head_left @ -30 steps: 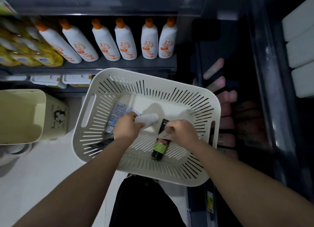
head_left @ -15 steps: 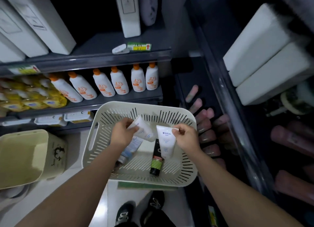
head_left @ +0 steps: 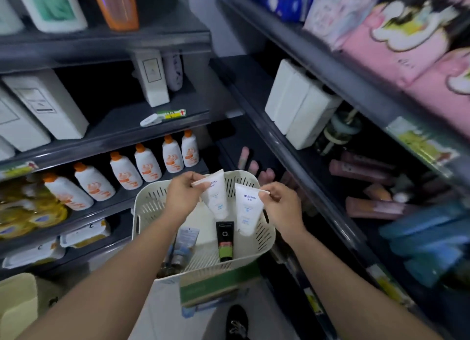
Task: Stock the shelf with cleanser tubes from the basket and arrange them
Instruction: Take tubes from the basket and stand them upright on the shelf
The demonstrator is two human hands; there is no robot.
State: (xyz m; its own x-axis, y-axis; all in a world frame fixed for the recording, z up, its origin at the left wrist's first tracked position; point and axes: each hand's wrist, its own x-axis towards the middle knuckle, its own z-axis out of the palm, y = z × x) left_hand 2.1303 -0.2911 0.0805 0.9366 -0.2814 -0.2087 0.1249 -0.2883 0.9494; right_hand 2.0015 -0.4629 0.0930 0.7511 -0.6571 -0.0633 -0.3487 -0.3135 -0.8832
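Observation:
Over the cream slotted basket [head_left: 267,234] I hold two white cleanser tubes by their flat crimped ends, caps hanging down. My left hand [head_left: 183,196] pinches the left white tube [head_left: 216,199]. My right hand [head_left: 279,203] pinches the right white tube [head_left: 248,211]. On the basket floor lie a black tube with a green band [head_left: 225,240] and a pale blue tube [head_left: 187,239]. Pink tubes [head_left: 368,207] lie on the dark shelf at the right.
Dark shelving fills the left and right. White bottles with orange caps [head_left: 147,162] stand in a row behind the basket. White boxes [head_left: 297,108] sit on the right shelf, blue packs [head_left: 427,240] lower right. A cream bin [head_left: 15,306] stands at lower left.
Both hands have lifted their white tubes up out of the basket and a little apart. My view has tilted upward, showing more of the upper shelves.

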